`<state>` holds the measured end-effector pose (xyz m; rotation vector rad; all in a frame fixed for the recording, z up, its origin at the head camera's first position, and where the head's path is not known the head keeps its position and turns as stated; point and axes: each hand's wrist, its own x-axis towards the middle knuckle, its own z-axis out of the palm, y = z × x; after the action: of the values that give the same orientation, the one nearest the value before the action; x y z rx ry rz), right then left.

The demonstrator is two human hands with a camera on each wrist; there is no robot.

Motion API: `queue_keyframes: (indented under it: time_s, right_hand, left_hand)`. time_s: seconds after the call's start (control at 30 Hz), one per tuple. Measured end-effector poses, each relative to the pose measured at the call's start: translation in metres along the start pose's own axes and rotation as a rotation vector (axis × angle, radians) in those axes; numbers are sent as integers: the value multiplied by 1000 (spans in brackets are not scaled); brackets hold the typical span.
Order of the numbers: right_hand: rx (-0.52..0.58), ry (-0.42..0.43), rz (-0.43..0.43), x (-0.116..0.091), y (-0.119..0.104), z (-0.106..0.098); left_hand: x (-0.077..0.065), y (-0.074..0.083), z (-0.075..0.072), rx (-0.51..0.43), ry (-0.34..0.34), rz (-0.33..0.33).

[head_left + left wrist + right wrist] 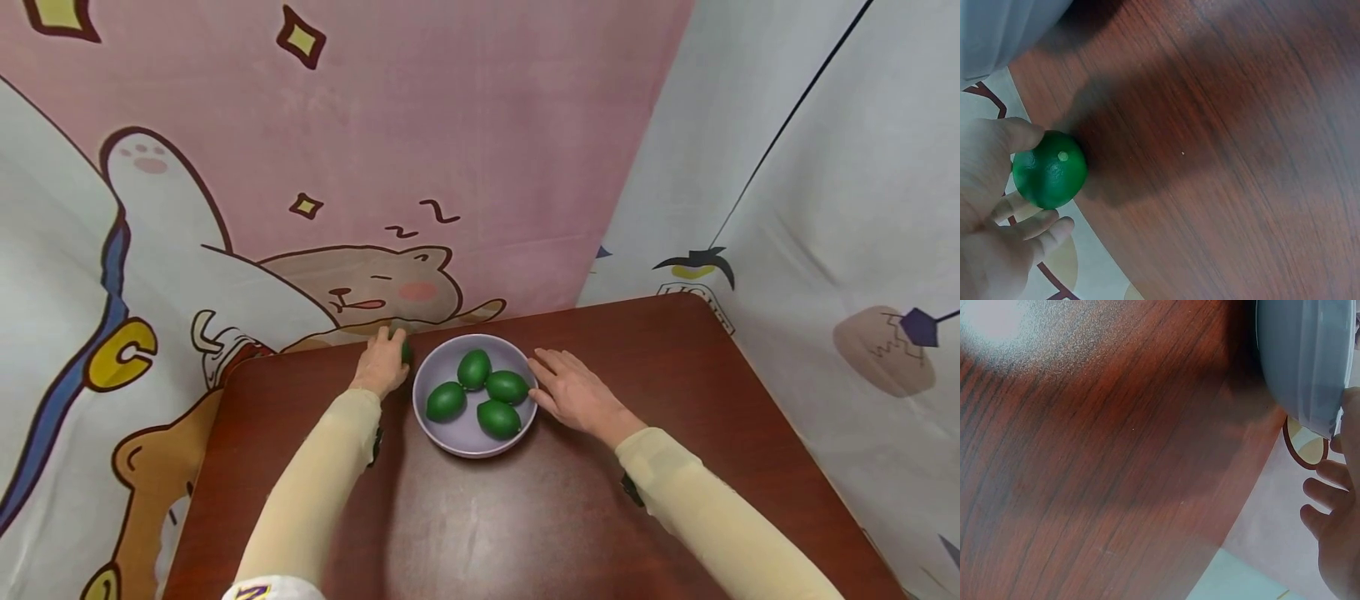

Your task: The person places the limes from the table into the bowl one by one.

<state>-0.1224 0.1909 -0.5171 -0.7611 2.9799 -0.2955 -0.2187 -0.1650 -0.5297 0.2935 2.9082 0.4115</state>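
My left hand (381,363) is left of a lilac bowl (476,452), near the table's back edge. In the left wrist view its thumb and fingers grip a green lime (1050,170), whose pale stem end shows. Most of that lime is hidden by the hand in the head view. Several more green limes (474,370) lie inside the bowl. On the bowl's right side is my right hand (577,395), its fingers spread and fairly straight. Thumb and fingertips of that hand reach the bowl's rim; in the right wrist view they appear to touch its side (1310,362).
The bowl stands on a dark reddish-brown wooden table (480,525). A cloth backdrop (480,150) with cartoon animals hangs right behind the table's back edge. More printed cloth (847,250) hangs along the right side.
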Motion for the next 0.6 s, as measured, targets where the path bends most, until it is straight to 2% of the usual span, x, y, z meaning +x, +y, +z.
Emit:
queue_keyframes:
  time_s: [0.4,0.6]
  right_hand:
    - [-6,17,-7,0,1,2]
    - [-18,28,-14,0,1,2]
  left_hand:
    - [-3,-2,-2,2,-17,-17]
    - [-2,-2,-2,0,-47,-30]
